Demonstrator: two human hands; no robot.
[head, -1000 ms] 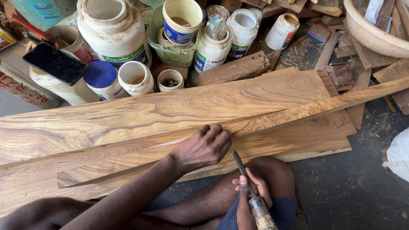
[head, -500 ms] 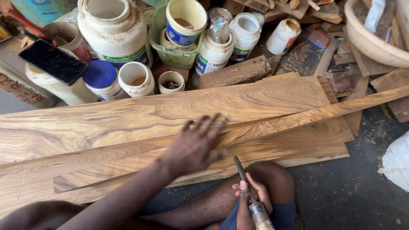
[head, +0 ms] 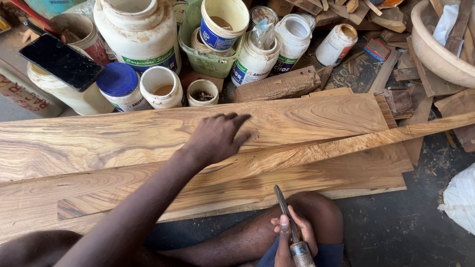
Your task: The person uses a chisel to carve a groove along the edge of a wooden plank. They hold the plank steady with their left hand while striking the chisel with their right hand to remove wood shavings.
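Left hand (head: pixel 215 138) flat on the top plank (head: pixel 307 116), palm down, fingers (head: pixel 241 120) spread wide and pointing toward the jars, holding nothing. Arm stretched out from the lower left, across the planks.

Right hand (head: pixel 292 237) low in the picture, above the knee (head: pixel 321 212), fingers curled tight around a chisel (head: pixel 284 210). Thin dark blade pointing up toward the near edge of the planks, tip close to the wood but not touching it. Metal ring on the handle just under the hand.

Three pieces of light brown wood with wavy grain, lying on the floor (head: pixel 396 227) in front of the legs. Long thin strip (head: pixel 356 143) slanting across them, from the lower left up to the right edge. Bottom plank (head: pixel 321 175) just below the strip, nearest the chisel.

Behind the planks, a crowd of pots and jars: a big white jar (head: pixel 136 34), a blue-lidded tub (head: pixel 118 81), a small open white jar (head: pixel 161 88), a green tub (head: pixel 210 59) with a blue-and-white cup (head: pixel 222 22) in it. Black phone (head: pixel 60 60) resting on top of a white bucket (head: pixel 74 99) at the left. Rough wood block (head: pixel 277 85) just past the top plank. Big tan bowl (head: pixel 438 49) at the upper right, with wood scraps near it. White bag (head: pixel 460 198) at the right edge.
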